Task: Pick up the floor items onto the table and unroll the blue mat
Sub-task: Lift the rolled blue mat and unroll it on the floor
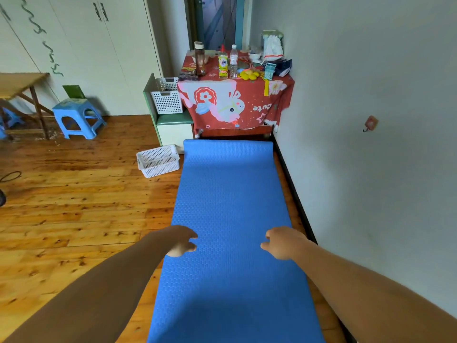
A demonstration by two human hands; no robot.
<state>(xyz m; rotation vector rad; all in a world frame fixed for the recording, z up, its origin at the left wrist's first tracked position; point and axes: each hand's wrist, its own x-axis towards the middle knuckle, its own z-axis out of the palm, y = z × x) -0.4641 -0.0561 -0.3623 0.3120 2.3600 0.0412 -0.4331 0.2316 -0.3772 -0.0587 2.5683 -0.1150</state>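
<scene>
The blue mat (230,219) lay flat on the plank floor (81,219), its long axis running straight away from the person toward the table (237,105) against the far wall, its right edge close along the dark skirting of the right-hand wall (371,169). Both hands hung over the near half of it: the left hand (181,241) above the mat's left edge, the right hand (282,243) inside its right edge, so each was about equally near and the mat stretched onward ahead of the fingertips. The fingers of both were loosely curled and apart, gripping nothing; whether they touched the surface could not be told. The mat looked like soft foam with a fine embossed dimple pattern, its far end lifting in a slight curl just short of the table. I judged the unrolling all but done, with any coming move a matter of pressing or smoothing forward along that long axis. The table wore a red cartoon-printed cloth and carried bottles and small clutter. One white perforated plastic basket (158,160) sat tilted on the floor just beside the mat's far left corner, rigid and light by the look of it, and nearer the left hand's side, if it counts among the things to lift
</scene>
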